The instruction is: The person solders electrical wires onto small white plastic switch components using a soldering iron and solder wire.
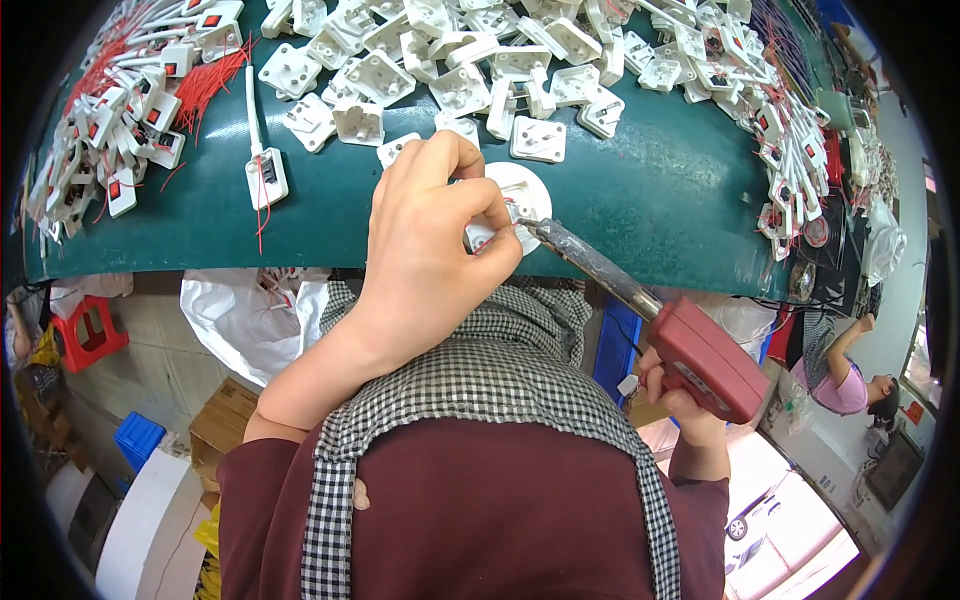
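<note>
White disc, quantity one: lies near twelve o'clock. Left hand: pinches over disc; cannot tell what. Right hand, four o'clock: grasps one red soldering gun. Corded switch unit, one: ten o'clock.

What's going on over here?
A person is working at a green table. The left hand has its fingers bent over a white disc; whatever they grasp is too small to tell. The right hand holds a red tool, with its metal tip at the disc. Beyond lie many white plug parts, with wired pieces heaped at either side.
</note>
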Motion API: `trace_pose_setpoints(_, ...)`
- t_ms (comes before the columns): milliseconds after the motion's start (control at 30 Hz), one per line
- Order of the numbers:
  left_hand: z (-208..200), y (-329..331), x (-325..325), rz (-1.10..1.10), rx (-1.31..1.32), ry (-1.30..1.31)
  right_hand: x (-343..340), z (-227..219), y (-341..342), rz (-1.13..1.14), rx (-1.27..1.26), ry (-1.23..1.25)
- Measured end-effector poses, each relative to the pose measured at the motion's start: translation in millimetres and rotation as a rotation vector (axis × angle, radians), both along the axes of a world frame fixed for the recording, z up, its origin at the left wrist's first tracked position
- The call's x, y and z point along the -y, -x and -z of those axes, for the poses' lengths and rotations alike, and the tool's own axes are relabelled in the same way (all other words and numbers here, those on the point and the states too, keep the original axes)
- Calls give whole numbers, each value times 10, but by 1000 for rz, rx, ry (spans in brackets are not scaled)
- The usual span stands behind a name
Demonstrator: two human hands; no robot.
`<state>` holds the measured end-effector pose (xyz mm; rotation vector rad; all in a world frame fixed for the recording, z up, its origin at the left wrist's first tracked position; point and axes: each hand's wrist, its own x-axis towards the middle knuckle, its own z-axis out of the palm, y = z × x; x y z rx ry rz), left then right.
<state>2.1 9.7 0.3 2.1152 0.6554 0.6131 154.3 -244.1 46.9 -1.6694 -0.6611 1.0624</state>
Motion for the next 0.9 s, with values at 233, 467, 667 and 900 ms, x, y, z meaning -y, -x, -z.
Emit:
trace_pose_setpoints(233,-18,22,-4,10,-26,2,9,16,-3,-35,131,51)
trace_pose_setpoints(467,-38,-11,9,17,-46,4,65,35,-81,109,-151,-227)
trace_pose_setpoints(667,-7,-63,-6,-9,-12,-51,72,325,-83,501,-241,-421)
trace_pose_setpoints(900,-150,-4,40,18,-130,39,387,-10,-547,216,-376,-1244)
